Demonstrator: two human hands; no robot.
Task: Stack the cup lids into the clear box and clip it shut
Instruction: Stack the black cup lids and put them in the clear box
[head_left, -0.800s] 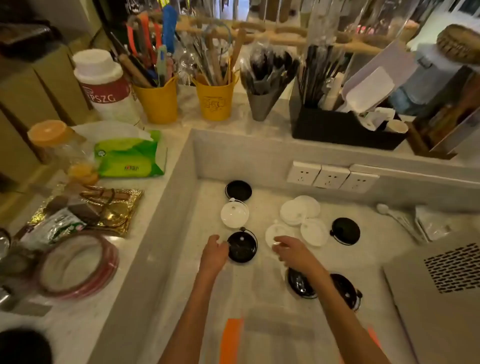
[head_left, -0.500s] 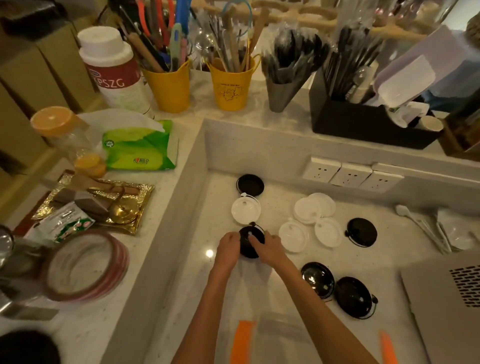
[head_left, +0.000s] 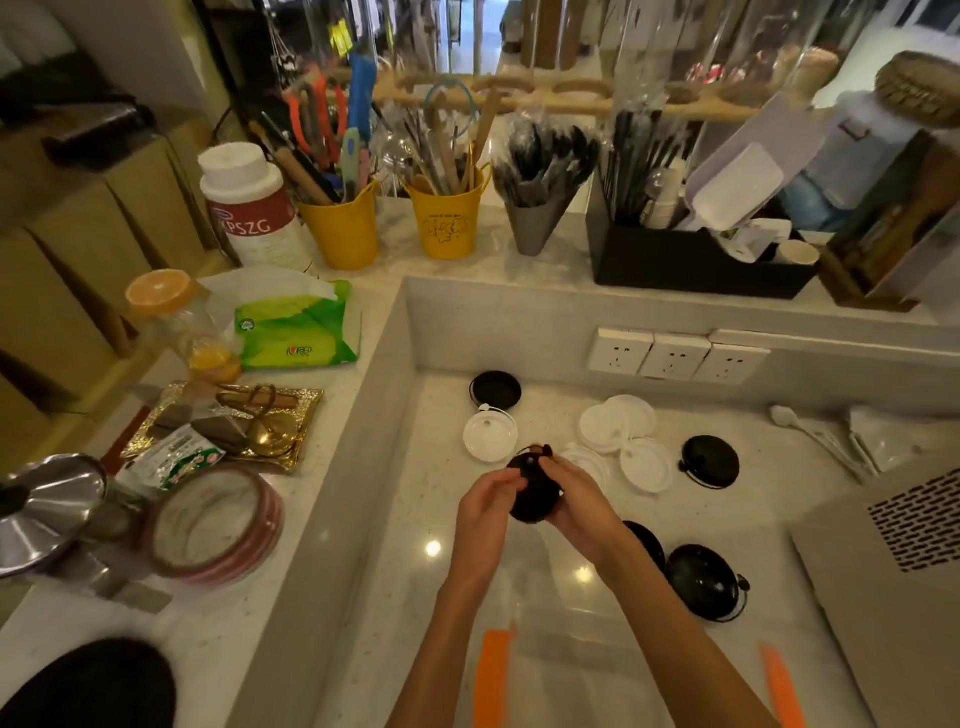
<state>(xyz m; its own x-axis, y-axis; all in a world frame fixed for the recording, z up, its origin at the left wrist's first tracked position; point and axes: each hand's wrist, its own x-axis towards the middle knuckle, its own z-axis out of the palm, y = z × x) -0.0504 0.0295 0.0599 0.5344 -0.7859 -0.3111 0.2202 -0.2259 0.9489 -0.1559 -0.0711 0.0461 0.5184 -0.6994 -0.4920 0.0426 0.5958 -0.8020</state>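
Both hands hold one black cup lid (head_left: 535, 493) lifted above the counter: my left hand (head_left: 485, 501) grips its left edge and my right hand (head_left: 579, 501) its right edge. More lids lie on the sunken counter: a black lid (head_left: 495, 391) at the back, a white lid (head_left: 490, 434) in front of it, overlapping white lids (head_left: 618, 423) to the right, a black lid (head_left: 710, 461) further right, and two black domed lids (head_left: 704, 581) near my right forearm. The clear box (head_left: 613, 670) with orange clips (head_left: 491, 675) sits at the bottom, partly hidden by my arms.
A grey appliance (head_left: 904, 571) stands at the right. Wall sockets (head_left: 675, 356) line the back wall. On the raised ledge stand yellow utensil buckets (head_left: 345, 234), a black organiser (head_left: 696, 260), a tissue pack (head_left: 296, 332) and tape rolls (head_left: 213, 525). A white spoon (head_left: 815, 436) lies at the back right.
My hands came together on the black lid that lay near my left hand and lifted it off the counter. The camera has also moved closer.
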